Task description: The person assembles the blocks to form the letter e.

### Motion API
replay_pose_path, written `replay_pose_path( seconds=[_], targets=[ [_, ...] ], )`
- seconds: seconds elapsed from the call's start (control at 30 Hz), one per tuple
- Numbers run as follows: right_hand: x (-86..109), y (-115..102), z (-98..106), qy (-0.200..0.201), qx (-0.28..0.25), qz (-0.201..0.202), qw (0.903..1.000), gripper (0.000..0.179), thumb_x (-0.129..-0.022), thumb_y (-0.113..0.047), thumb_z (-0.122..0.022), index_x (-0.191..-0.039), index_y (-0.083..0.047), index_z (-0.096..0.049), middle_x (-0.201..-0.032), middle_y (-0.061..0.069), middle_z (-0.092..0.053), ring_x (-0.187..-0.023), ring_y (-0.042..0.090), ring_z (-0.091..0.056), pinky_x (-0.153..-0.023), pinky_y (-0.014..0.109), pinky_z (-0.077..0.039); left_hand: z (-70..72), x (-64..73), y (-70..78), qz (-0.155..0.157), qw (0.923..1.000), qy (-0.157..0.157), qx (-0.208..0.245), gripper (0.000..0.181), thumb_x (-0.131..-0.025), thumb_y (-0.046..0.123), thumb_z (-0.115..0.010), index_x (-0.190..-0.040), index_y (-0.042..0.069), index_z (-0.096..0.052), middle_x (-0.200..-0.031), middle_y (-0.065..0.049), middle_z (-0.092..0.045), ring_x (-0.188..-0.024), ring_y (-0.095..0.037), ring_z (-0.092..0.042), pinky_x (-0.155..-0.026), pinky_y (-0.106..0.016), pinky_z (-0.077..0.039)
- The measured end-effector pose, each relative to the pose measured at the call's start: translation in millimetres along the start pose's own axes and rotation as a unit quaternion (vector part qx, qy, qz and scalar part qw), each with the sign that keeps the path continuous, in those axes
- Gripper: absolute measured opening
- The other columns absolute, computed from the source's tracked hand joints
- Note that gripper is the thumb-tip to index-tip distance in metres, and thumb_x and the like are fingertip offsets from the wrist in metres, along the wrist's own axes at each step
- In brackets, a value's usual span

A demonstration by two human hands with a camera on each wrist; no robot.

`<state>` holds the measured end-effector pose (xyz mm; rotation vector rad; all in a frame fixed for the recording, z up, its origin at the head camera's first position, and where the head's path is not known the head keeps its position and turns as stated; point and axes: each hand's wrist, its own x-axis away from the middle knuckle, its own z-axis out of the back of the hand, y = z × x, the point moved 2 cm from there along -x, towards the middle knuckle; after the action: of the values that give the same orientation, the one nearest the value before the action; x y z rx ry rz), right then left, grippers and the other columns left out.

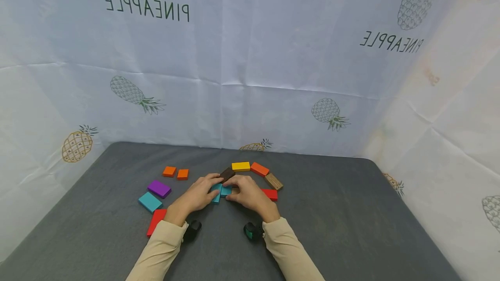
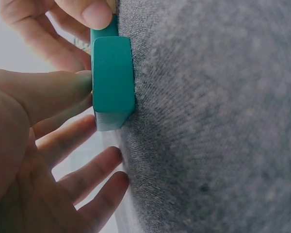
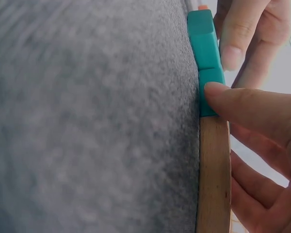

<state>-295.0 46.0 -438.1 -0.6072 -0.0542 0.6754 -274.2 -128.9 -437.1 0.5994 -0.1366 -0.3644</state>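
Note:
Near the table's middle, my left hand (image 1: 197,193) pinches a longer teal block (image 1: 216,199) between thumb and forefinger. Its other fingers are spread beside the block in the left wrist view. My right hand (image 1: 251,194) pinches a smaller teal block (image 1: 226,191), with the thumb on its near face. The two teal blocks touch in the right wrist view. A plain wooden block (image 3: 214,170) adjoins the smaller one under the right hand. Behind the fingers lies a dark brown block (image 1: 228,174), partly hidden by the left hand.
An arc runs right through yellow (image 1: 240,167), orange-red (image 1: 259,169), wooden (image 1: 274,181) and red (image 1: 271,194) blocks. At left lie two small orange blocks (image 1: 182,174), a purple block (image 1: 159,188), another teal block (image 1: 150,202) and a red block (image 1: 156,222) beside the left forearm.

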Motion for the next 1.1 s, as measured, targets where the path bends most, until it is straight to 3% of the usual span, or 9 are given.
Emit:
replay_pose_path(
  seconds=[0.67,0.87,1.1],
  targets=[
    [4.4,0.2,4.0,-0.004,0.003,-0.006,1.0,0.034,-0.087,-0.014,-0.076,-0.12,-0.007,-0.071,-0.12,0.007,-0.07,-0.112,0.02,-0.065,-0.097,0.036,-0.052,0.5,1.6,3.5,0.003,1.0,0.001,0.003,0.044,-0.1,0.012,-0.057,-0.143,0.002,-0.051,-0.154,-0.019,-0.04,-0.139,-0.044,-0.038,-0.111,-0.062,-0.032],
    [10.4,2.3,9.4,0.012,-0.016,0.005,0.9998,0.034,-0.088,-0.016,-0.076,-0.12,-0.007,-0.071,-0.119,0.007,-0.07,-0.111,0.021,-0.064,-0.098,0.038,-0.052,0.8,1.7,2.3,-0.001,1.0,0.002,0.003,0.044,-0.1,0.012,-0.057,-0.143,0.001,-0.051,-0.154,-0.019,-0.04,-0.139,-0.044,-0.037,-0.112,-0.062,-0.031],
    [21.5,12.8,15.6,0.036,-0.035,-0.021,0.9985,0.038,-0.091,-0.023,-0.072,-0.125,-0.008,-0.068,-0.122,0.007,-0.069,-0.113,0.023,-0.064,-0.097,0.04,-0.053,1.7,2.4,0.6,-0.005,1.0,0.001,0.002,0.045,-0.1,0.011,-0.057,-0.143,0.0,-0.051,-0.153,-0.021,-0.04,-0.139,-0.045,-0.037,-0.112,-0.062,-0.031]
  ],
)
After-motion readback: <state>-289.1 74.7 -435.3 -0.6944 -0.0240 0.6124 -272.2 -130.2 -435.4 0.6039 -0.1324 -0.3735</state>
